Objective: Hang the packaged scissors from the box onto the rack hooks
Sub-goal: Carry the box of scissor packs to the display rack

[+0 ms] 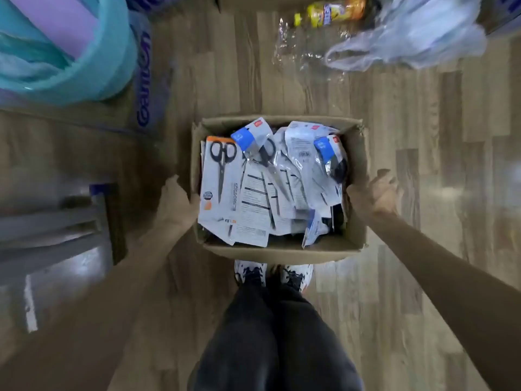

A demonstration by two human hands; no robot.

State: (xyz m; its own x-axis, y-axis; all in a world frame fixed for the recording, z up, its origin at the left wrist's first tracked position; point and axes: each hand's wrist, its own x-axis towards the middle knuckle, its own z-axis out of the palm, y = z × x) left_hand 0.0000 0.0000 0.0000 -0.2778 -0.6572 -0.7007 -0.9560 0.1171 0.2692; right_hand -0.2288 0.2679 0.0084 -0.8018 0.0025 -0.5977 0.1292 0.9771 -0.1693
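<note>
**FLOOR CHECK: BOX OF SCISSORS AT MY FEET**

Surface: wood-look plank floor [394,136], grey-brown, glossy in patches. View is blurred w/ motion.

Large items, 1 of each:
- Teal plastic bag [93,60], crinkled, far left, w/ a purple sheet inside.
- Brown carton [143,88] w/ purple print, next to the teal bag.
- Grey metal frame [50,221] at my left; can't tell what it is.
- Clear plastic bag [408,38], crumpled, far right.

Task item: 1 cardboard box [282,253], open-topped, rectangular, on the floor just ahead of my 2 white shoes [251,273]. It is heaped w/ packaged scissors [270,187]: flat white cards, overlapping, too many to count. 1 orange-edged pack [221,170] lies face up at the left w/ black handles showing. 2 blue-labelled packs [248,136] sit toward the far side.

Hands:
- My left hand [176,203] is against the box's outer left wall. Fingers blurred, so grip can't be told.
- My right hand [372,194] is at the outer right wall, fingers spread wide, gripping nothing.

Small: 1 bottle [329,12], yellow-orange label, lying near the clear bag.
</note>
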